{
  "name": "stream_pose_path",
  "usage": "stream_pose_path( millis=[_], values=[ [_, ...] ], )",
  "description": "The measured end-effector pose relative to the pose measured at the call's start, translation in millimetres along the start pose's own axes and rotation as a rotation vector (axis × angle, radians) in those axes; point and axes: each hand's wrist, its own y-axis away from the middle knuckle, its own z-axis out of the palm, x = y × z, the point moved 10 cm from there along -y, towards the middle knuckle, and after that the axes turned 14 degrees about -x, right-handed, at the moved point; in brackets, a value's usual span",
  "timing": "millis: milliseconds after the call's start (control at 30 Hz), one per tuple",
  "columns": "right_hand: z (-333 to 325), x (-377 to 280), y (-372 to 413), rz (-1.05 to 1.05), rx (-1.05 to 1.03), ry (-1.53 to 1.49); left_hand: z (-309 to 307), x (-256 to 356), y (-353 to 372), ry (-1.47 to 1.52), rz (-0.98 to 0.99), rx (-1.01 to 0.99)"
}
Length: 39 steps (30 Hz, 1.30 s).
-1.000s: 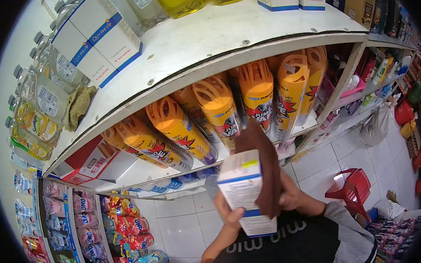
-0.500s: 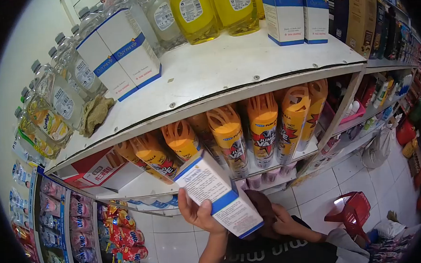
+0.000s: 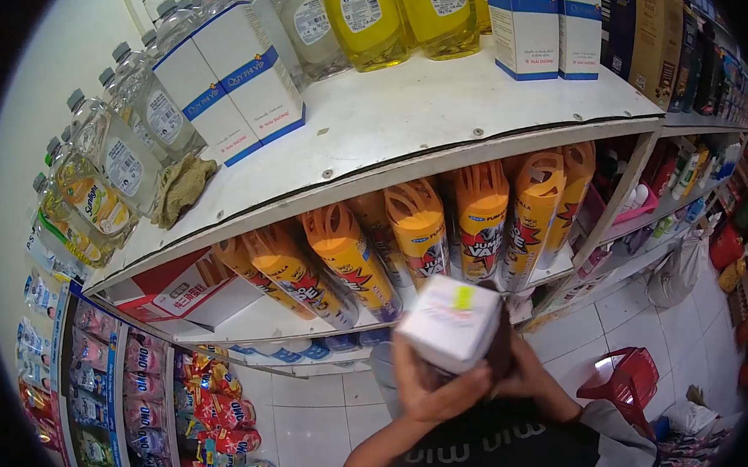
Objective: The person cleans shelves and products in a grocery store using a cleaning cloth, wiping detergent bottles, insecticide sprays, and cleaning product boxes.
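Observation:
A white box (image 3: 451,318) is turned end-on, a yellow-green sticker on its top face. My left hand (image 3: 446,395) is closed around its near left side. Close to the box's right side, my right hand (image 3: 516,370) is closed on a dark brown cloth (image 3: 500,345); its fingers are partly hidden and somewhat blurred. Two similar Quy Phi Vip boxes (image 3: 253,113) stand at the left on the white shelf top (image 3: 384,110), and another pair of white-and-blue boxes (image 3: 526,44) is at the right.
Orange spray cans (image 3: 483,215) fill the shelf just beyond my hands. Bottles (image 3: 104,163) and a crumpled tan rag (image 3: 184,188) sit at the shelf top's left. A red plastic stool (image 3: 623,381) stands on the tiled floor to the right; detergent packs (image 3: 223,415) hang at lower left.
The box has moved right and tipped so its end faces me instead of its printed side. My right hand and the brown cloth have come up beside it.

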Motion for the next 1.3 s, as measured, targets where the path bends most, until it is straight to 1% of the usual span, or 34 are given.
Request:
stream_pose_path(
  millis=[33,67,100,133,167,200,267,300,333,367,467,567,667,767,833,933,967,1100,1200,1233,1300],
  values=[
    [-3,-15,-2,-0.066,0.105,-0.188,12,-7,-7,0.213,-0.162,-0.054],
    [-6,-28,-3,-0.131,0.211,-0.373,32,-21,-4,0.604,-0.4,-0.065],
    [-2,-32,-4,-0.116,0.194,-0.364,42,-21,-2,0.493,-0.394,-0.238],
    [1,-36,-4,-0.097,0.172,-0.325,49,-8,0,0.387,-0.316,-0.401],
    [2,-38,-4,-0.083,0.158,-0.3,50,13,-2,0.363,-0.152,-0.498],
    [-3,-41,-3,-0.071,0.156,-0.273,44,28,-12,0.238,0.015,-0.545],
    [-18,-43,-1,-0.038,0.158,-0.215,31,60,-24,-0.002,0.364,-0.565],
    [-28,-47,2,-0.026,0.17,-0.19,21,62,-31,-0.157,0.396,-0.556],
    [-40,-53,4,-0.015,0.183,-0.158,1,57,-48,-0.389,0.386,-0.328],
    [-53,-59,6,-0.008,0.2,-0.122,-19,51,-63,-0.605,0.325,-0.103],
    [-90,-87,3,-0.024,0.255,-0.017,-82,27,-102,-0.913,0.091,0.232],
    [-122,-125,-12,-0.088,0.31,0.089,-100,-24,-112,-1.162,-0.1,0.155],
    [-145,-171,-44,-0.206,0.354,0.169,-102,-19,-112,-1.095,-0.041,0.201],
    [-155,-208,-92,-0.345,0.385,0.214,-102,-15,-110,-1.075,-0.043,0.176],
    [-154,-220,-124,-0.42,0.4,0.224,-103,-14,-109,-1.065,-0.044,0.166],
    [-146,-215,-162,-0.585,0.417,0.216,-103,-14,-110,-1.043,-0.061,0.148],
    [-144,-219,-169,-0.55,0.394,0.321,-103,-14,-110,-1.035,-0.065,0.141],
    [-144,-217,-191,-0.519,0.248,0.324,-105,-15,-110,-1.017,-0.066,0.148],
    [-151,-198,-203,-0.184,0.152,0.296,-105,-16,-110,-1.014,-0.059,0.152],
    [-148,-197,-206,-0.174,0.092,0.255,-105,-16,-109,-1.018,-0.064,0.157],
    [-152,-193,-214,-0.185,0.079,0.302,-105,-17,-110,-1.019,-0.067,0.167]
  ],
)
